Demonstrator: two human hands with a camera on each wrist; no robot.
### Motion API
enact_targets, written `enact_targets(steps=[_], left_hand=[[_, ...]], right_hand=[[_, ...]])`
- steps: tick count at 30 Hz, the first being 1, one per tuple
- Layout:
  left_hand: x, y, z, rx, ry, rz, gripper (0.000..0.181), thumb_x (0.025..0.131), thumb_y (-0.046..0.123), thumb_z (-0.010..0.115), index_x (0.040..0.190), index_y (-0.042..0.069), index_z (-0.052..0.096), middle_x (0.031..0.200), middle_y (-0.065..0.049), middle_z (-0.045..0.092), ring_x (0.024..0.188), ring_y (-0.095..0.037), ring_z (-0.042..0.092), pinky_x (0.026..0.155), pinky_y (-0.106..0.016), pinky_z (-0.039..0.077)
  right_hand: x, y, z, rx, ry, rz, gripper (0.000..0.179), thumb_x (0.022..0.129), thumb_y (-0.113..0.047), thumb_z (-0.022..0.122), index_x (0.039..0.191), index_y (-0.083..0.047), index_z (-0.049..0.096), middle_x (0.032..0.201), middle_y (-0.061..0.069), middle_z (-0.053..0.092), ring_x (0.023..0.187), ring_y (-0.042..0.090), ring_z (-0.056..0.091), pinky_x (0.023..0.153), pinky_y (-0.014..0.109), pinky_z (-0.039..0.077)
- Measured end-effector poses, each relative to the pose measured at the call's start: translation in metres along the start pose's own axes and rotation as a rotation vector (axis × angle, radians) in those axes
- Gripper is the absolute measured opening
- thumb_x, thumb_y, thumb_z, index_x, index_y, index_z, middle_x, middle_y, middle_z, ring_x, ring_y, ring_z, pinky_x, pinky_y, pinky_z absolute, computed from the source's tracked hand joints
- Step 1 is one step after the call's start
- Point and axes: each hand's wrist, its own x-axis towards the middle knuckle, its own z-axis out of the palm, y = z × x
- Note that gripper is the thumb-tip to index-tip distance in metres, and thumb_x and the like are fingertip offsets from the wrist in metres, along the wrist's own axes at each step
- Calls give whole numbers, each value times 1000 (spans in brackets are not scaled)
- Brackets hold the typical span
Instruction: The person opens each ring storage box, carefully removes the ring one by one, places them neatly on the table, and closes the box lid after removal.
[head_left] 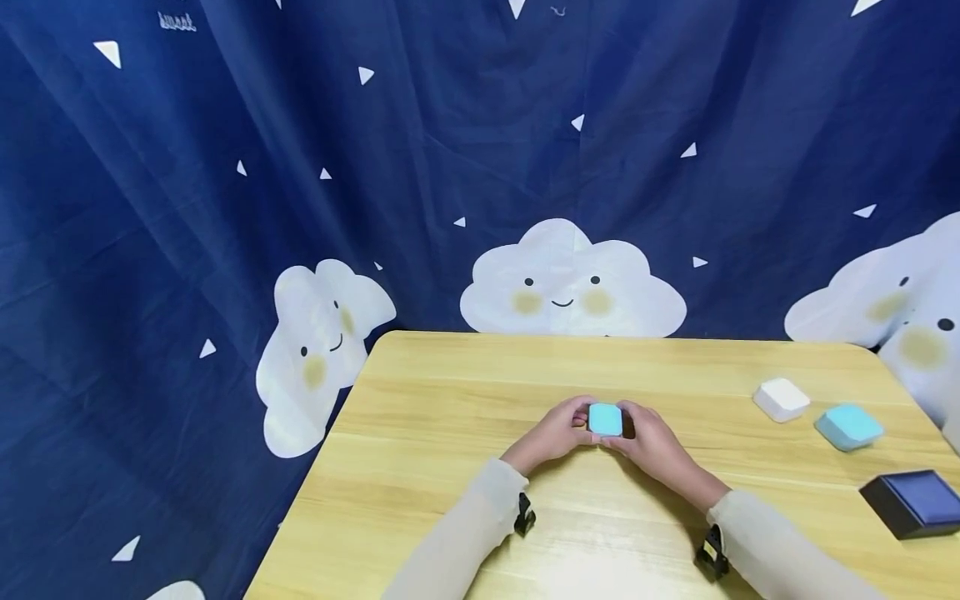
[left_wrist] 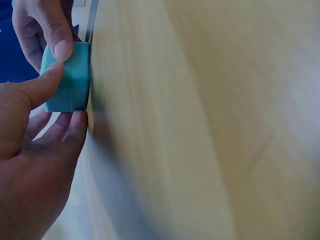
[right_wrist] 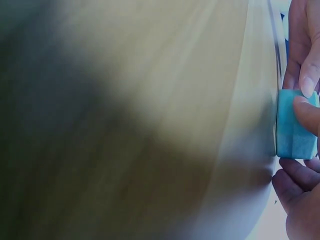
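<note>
A turquoise block (head_left: 605, 419) with rounded corners is held between both hands, low over the middle of the wooden table. My left hand (head_left: 557, 433) pinches it from the left. From the right, my right hand (head_left: 648, 439) does the same. In the left wrist view, both thumbs press the near face of the block (left_wrist: 76, 82), their tips nearly meeting, while fingers curl around its ends. The right wrist view has the block (right_wrist: 289, 127) at its right edge, with its lower side close against the tabletop. Its far side is hidden.
Toward the back right of the table (head_left: 450, 375) lie a white block (head_left: 782, 399) and another turquoise block (head_left: 849, 427). A dark box (head_left: 913, 502) with a blue top sits nearer on the right. Behind hangs a navy curtain (head_left: 480, 150) printed with clouds.
</note>
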Motion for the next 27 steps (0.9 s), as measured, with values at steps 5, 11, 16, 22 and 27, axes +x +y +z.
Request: enact_targets(steps=[5,11,16,22,27], left_hand=[[-6,-3,-10,-16,16,-16,58,90,11,76,142,15,53,132,-1,62,113,-9,58,101,-23,47],[-15,-10,-20,-7,25,-35,60,90,11,75,145,12,51,136,-6,60,117,-14,58,104,-25,47],[-21,-14,-30,-11,41,-49,59,90,11,75,144,12,51,137,-7,60,121,-19,58,106,-30,47],[-30,-20,-44,-31,56,-53,58,91,8,73,144,9,50,136,-10,60,121,-20,58,106,-32,47],[-37,-24,-54,-45,77,-61,57,90,5,73,143,7,51,136,-12,59,122,-22,58,108,-34,46]], right_hand=[[7,-7,7,8,-20,4,61,85,-25,83,129,7,56,116,21,66,103,33,63,83,50,52],[12,-16,18,25,-26,8,59,83,-22,84,128,6,58,113,18,67,100,31,63,83,47,52],[19,-28,25,24,-18,5,55,82,-23,85,124,4,61,109,15,68,97,28,62,81,46,52],[29,-41,36,15,-46,30,57,81,-25,86,125,2,61,110,13,69,97,27,60,81,44,52],[34,-51,46,26,-57,41,56,81,-26,86,123,1,61,108,11,68,96,26,59,80,42,51]])
